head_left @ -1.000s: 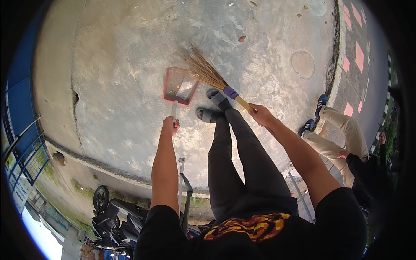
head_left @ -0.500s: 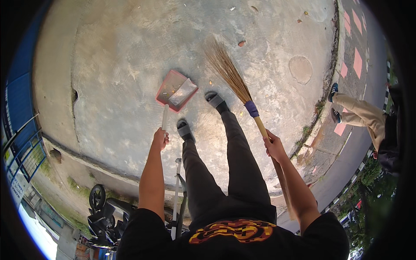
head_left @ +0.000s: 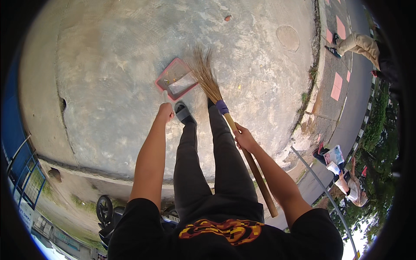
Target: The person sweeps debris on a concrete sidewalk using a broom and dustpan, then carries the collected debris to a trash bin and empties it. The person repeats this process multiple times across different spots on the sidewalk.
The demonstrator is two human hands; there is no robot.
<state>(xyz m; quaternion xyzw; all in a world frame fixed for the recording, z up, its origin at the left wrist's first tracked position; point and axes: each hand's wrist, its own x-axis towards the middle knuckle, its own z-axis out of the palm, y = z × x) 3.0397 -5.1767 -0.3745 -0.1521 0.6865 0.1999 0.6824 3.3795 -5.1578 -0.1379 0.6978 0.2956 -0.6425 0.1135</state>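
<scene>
My left hand (head_left: 166, 112) is closed round the pale handle of a pink-rimmed dustpan (head_left: 161, 83). A clear plastic piece (head_left: 182, 84) and several small bits of litter lie in the pan. My right hand (head_left: 245, 138) grips the wooden stick of a stick broom (head_left: 204, 78) with a purple binding (head_left: 222, 107). The bristles fan out beside the dustpan's right edge and seem to overlap it. They also hide my right foot. My left foot, in a grey slide sandal (head_left: 185, 113), stands just below the pan.
Worn concrete (head_left: 117, 65) spreads all round. A cracked kerb edge (head_left: 313, 73) runs along the right, where one person (head_left: 359, 45) walks and another (head_left: 349, 184) is farther down. A parked motorcycle (head_left: 105, 212) stands at lower left, near blue railings (head_left: 32, 186). One reddish fragment (head_left: 228, 18) lies ahead.
The broom has swung left, bringing its bristles to the dustpan's edge. My view has shifted forward and right, and the walking person has moved farther ahead.
</scene>
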